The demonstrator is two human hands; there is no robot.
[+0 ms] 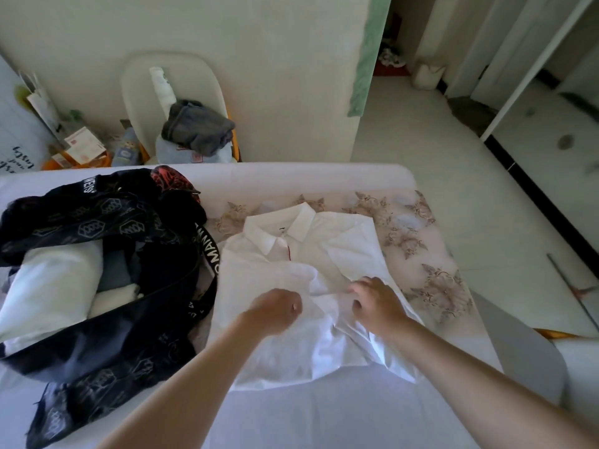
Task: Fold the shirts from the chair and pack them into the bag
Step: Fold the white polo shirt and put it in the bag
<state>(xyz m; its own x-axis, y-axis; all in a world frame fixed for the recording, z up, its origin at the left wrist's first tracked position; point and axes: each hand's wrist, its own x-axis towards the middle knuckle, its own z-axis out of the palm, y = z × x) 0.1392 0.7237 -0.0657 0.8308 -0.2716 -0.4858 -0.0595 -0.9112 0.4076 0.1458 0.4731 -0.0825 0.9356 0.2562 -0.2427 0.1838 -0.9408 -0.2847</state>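
Note:
A white collared shirt (337, 241) lies spread on the bed, collar away from me, a red thread at its neck. My left hand (278, 311) is curled into a fist and pinches a fold of the shirt's front near its middle. My right hand (377, 303) grips the cloth just to the right, fingers curled into it. To the left lies a dark printed bag (107, 348), open, with folded white and blue clothes (55, 286) inside. Behind the bed stands a white chair (136, 89) holding a grey garment (199, 128) on top of a light blue one (168, 149).
The bed (324, 413) has a white sheet and a flower-patterned cover (431, 254) at its right. Boxes and papers (81, 147) are piled left of the chair. A wall corner stands behind, with pale floor (431, 163) and a doorway to the right.

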